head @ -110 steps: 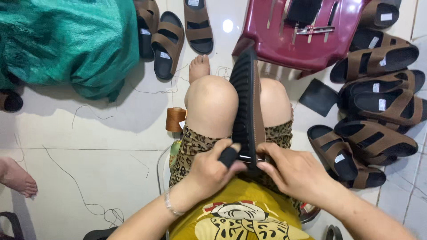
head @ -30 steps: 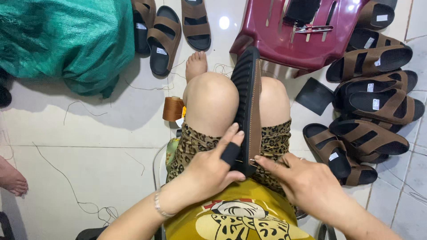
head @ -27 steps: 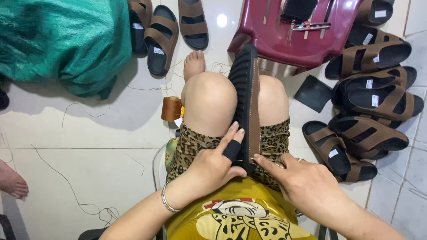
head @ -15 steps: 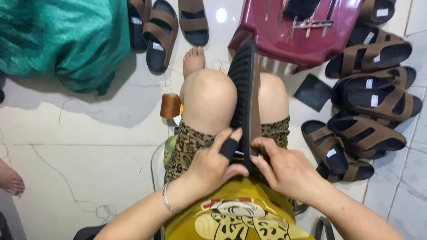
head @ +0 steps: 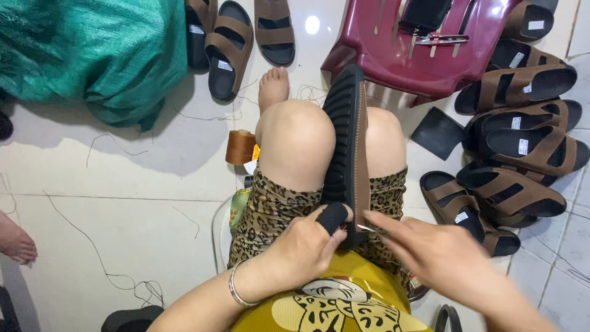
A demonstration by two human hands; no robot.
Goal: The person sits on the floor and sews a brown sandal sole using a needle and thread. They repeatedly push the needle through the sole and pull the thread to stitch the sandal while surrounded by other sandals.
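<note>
Between the person's bare knees, a black-soled sandal [head: 347, 154] with a brown upper stands on edge, toe pointing far. The left hand [head: 301, 249] grasps its near heel end, a black guard covering the thumb. The right hand [head: 439, 255], blurred, is at the same heel with fingers extended; whether it grips anything cannot be determined. A spool of brown thread [head: 241, 147] lies on the floor to the left. Finished brown sandals [head: 522, 147] are stacked to the right, beside a maroon plastic stool [head: 393, 55].
</note>
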